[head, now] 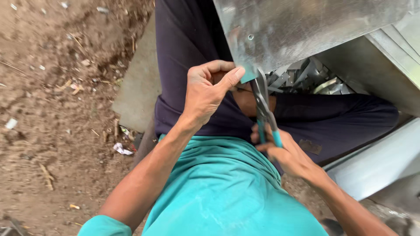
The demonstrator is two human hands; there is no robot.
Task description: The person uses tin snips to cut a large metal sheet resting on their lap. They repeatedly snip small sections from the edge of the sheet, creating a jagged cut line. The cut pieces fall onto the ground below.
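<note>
A shiny sheet of galvanised metal (302,26) fills the upper right, with its lower corner pointing down at my lap. My left hand (205,89) pinches that corner between thumb and fingers. My right hand (284,153) grips the teal handles of metal snips (264,109), whose dark blades meet the sheet's edge just right of my left thumb. I wear a teal shirt and dark trousers, and my knees lie under the sheet.
A pile of cut metal strips (302,78) lies beyond my legs, under the sheet. More sheet metal panels (376,161) lie at the right. A concrete slab (138,87) borders bare dirt ground (57,109) with scattered litter on the left.
</note>
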